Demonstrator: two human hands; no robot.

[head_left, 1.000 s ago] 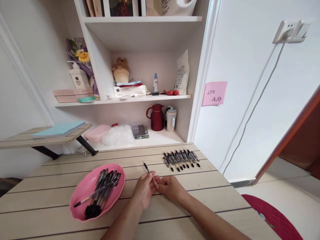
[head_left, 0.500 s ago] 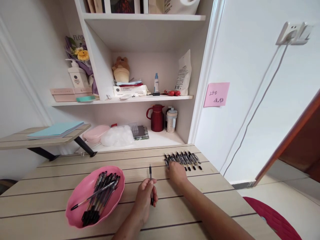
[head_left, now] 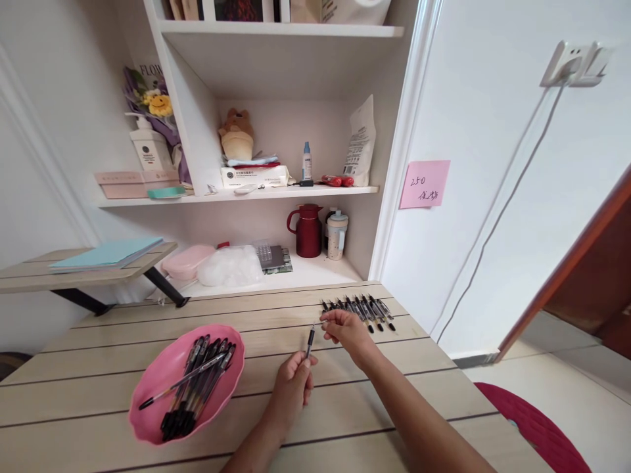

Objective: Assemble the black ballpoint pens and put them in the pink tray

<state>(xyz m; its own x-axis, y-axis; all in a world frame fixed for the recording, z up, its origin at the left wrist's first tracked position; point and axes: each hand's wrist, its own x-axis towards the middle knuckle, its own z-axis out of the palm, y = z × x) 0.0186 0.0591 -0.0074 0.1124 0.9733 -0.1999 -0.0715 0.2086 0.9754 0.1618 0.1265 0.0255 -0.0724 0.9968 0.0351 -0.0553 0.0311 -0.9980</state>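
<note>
My left hand is closed around a slim gel pen with a dark grip section, its tip pointing up and away from me. Close by that tip, my right hand pinches its thumb and fingers together; a thin pale sliver shows at the fingertips, too small to name. Just behind the right hand, a row of black pens lies side by side on the table, partly covered by the hand. To the left, a pink scalloped bowl holds a heap of pens, one lying across the others.
A small raised stand with blue paper is at the left. Behind the table, a shelf unit holds a red jug, a cup, a pink box and a plastic bag. The wall rises at the right.
My right hand has drawn left from the pen row to the tip of the held pen. My left hand has tilted that pen slightly rightward, towards the right hand.
</note>
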